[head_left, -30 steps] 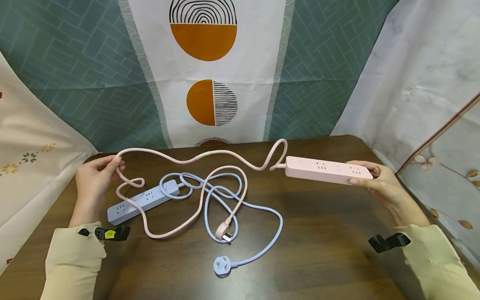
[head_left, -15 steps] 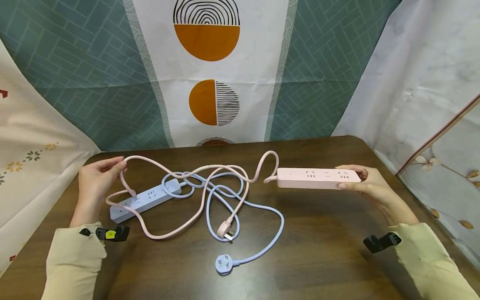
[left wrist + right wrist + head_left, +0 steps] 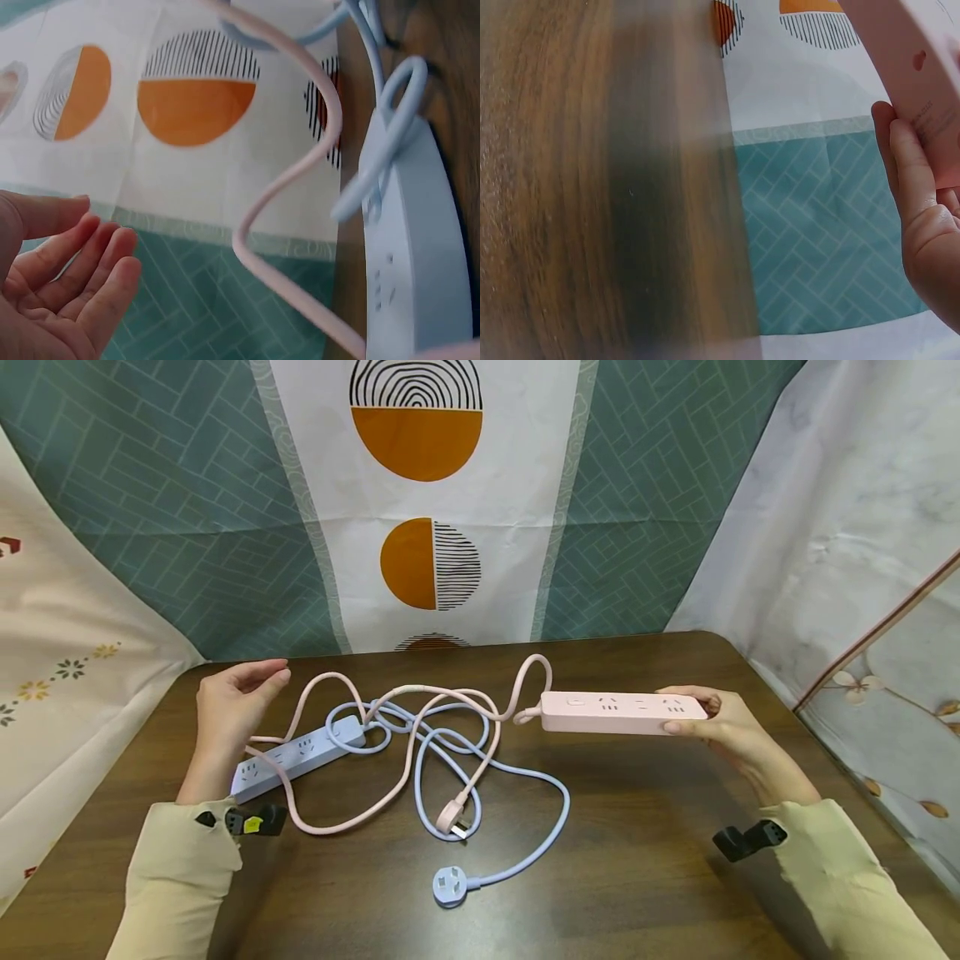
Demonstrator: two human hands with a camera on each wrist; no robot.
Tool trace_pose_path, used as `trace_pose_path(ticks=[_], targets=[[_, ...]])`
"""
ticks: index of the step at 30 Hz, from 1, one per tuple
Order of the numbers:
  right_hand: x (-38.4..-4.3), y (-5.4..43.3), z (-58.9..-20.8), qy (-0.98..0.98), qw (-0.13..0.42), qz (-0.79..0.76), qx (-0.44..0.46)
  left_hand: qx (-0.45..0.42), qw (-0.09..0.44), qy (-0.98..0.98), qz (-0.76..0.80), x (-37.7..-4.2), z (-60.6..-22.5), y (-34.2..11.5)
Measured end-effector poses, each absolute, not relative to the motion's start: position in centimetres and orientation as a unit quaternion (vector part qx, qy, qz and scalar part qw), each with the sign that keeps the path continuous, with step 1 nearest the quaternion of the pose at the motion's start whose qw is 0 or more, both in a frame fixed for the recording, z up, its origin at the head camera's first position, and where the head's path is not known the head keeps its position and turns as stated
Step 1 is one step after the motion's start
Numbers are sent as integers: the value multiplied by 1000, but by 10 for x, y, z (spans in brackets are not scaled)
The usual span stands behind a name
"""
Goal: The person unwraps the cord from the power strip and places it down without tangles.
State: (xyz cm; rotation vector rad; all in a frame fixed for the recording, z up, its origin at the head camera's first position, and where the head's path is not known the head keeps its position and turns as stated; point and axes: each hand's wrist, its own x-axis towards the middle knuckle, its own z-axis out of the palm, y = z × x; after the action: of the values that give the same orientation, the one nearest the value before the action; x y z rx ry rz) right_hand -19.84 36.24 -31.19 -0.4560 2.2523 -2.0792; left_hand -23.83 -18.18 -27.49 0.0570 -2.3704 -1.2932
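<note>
My right hand (image 3: pixel 723 727) grips the far end of a pink power strip (image 3: pixel 600 713), held level above the table. In the right wrist view its fingers lie along the strip's underside (image 3: pixel 919 86). A pink cord (image 3: pixel 390 793) runs left from the strip in loops to a pink plug (image 3: pixel 450 815). My left hand (image 3: pixel 234 706) hovers at the left with nothing in it, thumb and fingers loosely bent and apart from the cord. Below and right of it lies a light blue power strip (image 3: pixel 303 753), crossed by the pink cord. The blue cord (image 3: pixel 551 835) ends in a blue plug (image 3: pixel 450 887).
Both cords overlap in a tangle around the middle of the brown wooden table (image 3: pixel 637 877). A patterned cloth (image 3: pixel 502 568) hangs behind its back edge, with pale cloths at the left (image 3: pixel 82 635) and right (image 3: pixel 840 527).
My left hand has let go of the pink cord and shifted right; the cord has dropped nearer the blue strip. My right hand has brought the pink power strip leftward.
</note>
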Motion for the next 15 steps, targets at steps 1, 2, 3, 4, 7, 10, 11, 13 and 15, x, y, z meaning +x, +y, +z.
trace_pose_path(ticks=[1,2,3,4,7,10,11,13,15], targets=[[-199,362,-312,726,23,-672,-146,12,221,-853,-472,-238,-275,-178],[-199,361,-312,724,26,-674,-146,1,222,-852,-474,-237,-276,-174],[-199,361,-312,723,27,-675,-146,-12,224,-851,-474,-237,-277,-169],[-199,360,-312,721,28,-677,-146,-26,226,-851,-474,-236,-277,-163],[-200,358,-312,718,29,-679,-147,-72,224,-849,-473,-233,-278,-144],[-201,356,-312,715,29,-683,-147,-113,216,-842,-481,-229,-277,-124],[-201,355,-312,713,29,-685,-147,-126,208,-836,-492,-227,-276,-117],[-202,354,-312,711,29,-687,-146,-147,193,-827,-507,-224,-275,-103],[-202,352,-311,708,30,-690,-148,-166,178,-818,-521,-222,-276,-90]])
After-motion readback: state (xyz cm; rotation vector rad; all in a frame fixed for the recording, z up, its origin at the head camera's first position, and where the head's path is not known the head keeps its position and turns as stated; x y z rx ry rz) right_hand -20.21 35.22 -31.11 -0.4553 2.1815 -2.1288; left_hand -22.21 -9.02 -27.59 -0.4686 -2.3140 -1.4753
